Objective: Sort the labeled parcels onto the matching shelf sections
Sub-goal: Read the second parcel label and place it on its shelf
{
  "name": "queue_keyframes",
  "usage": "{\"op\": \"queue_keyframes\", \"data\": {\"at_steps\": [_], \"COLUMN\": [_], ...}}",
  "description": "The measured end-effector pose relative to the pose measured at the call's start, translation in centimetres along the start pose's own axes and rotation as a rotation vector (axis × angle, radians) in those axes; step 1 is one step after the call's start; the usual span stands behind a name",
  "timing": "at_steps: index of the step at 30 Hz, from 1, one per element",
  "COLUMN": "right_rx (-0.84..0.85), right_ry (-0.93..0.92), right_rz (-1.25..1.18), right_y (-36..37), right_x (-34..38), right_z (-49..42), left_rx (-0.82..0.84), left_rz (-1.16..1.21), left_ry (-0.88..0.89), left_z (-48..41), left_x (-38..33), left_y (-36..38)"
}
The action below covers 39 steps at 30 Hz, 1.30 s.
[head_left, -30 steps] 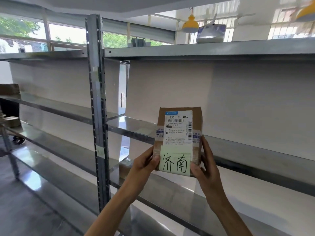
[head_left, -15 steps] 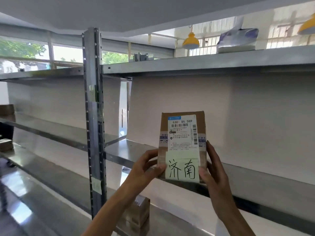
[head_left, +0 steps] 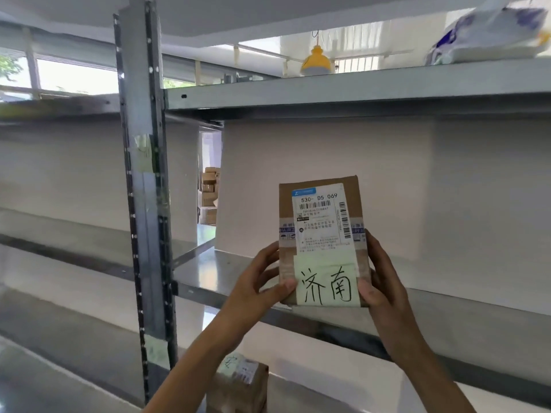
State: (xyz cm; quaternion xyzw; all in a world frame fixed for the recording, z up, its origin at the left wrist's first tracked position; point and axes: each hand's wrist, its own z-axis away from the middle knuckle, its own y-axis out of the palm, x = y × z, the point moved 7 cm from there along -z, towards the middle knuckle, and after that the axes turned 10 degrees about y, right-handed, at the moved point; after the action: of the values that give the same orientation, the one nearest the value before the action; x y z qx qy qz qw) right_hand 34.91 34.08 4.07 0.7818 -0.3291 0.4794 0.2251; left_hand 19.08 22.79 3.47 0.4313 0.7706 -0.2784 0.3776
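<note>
- Both hands hold the brown parcel (head_left: 322,234) upright over the middle shelf (head_left: 208,287), label facing us.
- Left hand (head_left: 256,290) pinches its lower left edge; right hand (head_left: 381,281) clasps the right.
- Another parcel (head_left: 241,386) sits on the shelf below.

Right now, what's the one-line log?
parcel upright at shelf edge | left hand grips | right hand grips | resting: cannot tell

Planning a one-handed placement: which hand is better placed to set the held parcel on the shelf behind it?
Right, probably. The right hand reaches higher up the parcel, and the shelf runs on to that side. The left hand sits nearer the upright post.
</note>
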Motion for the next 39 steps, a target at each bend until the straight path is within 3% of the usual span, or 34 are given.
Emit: {"op": "queue_keyframes", "data": {"at_steps": [7, 22, 39], "right_rx": [0.004, -0.215, -0.185], "right_ry": [-0.014, -0.053, -0.017], "right_rz": [0.003, 0.118, 0.131], "right_y": [6.7, 18.5, 19.9], "right_x": [-1.3, -0.6, 2.7], "right_z": [-0.5, 1.9, 9.3], "left_rx": [0.071, 0.156, 0.184], "left_rz": [0.046, 0.162, 0.136], "left_ry": [0.032, 0.057, 0.053], "left_z": [0.3, 3.6, 10.5], "left_x": [1.1, -0.6, -4.7], "left_y": [-6.3, -17.4, -16.1]}}
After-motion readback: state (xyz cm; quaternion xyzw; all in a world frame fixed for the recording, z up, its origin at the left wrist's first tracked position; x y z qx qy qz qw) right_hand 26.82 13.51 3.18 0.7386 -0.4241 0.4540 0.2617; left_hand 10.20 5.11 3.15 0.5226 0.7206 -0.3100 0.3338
